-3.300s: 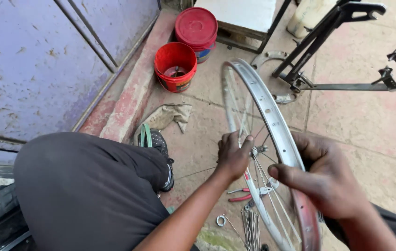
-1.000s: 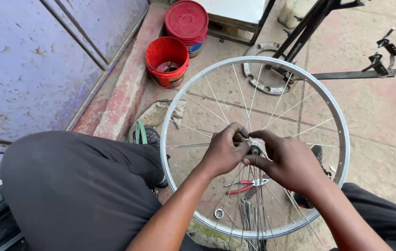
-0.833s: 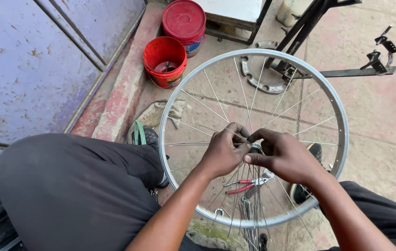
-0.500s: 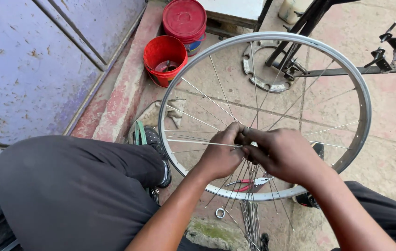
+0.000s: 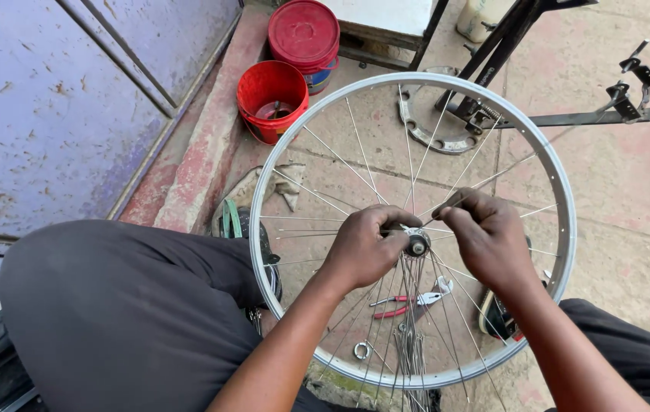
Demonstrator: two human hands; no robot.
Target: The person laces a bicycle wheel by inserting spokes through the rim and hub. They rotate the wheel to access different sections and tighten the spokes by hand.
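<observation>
Wheel: a bicycle wheel with a silver rim lies nearly flat in front of the person's knees, above the paved floor, its spokes only partly laced.
Hub: the small metal hub sits at the wheel's middle, between both hands.
Left hand: the left hand is curled closed around the hub's left side, fingers wrapped on it.
Right hand: the right hand is nearly closed, thumb and fingertips pinching a thin spoke that runs up and right toward the rim.
Red bucket: an open red bucket stands by the kerb just outside the rim; dark contents at the bottom, too unclear to tell what.
Lidded tub: a tub with a red lid stands just behind the bucket, closed, contents hidden.
Floor under wheel: red-handled pliers, a bundle of loose spokes and a small metal ring lie beneath the spokes.
</observation>
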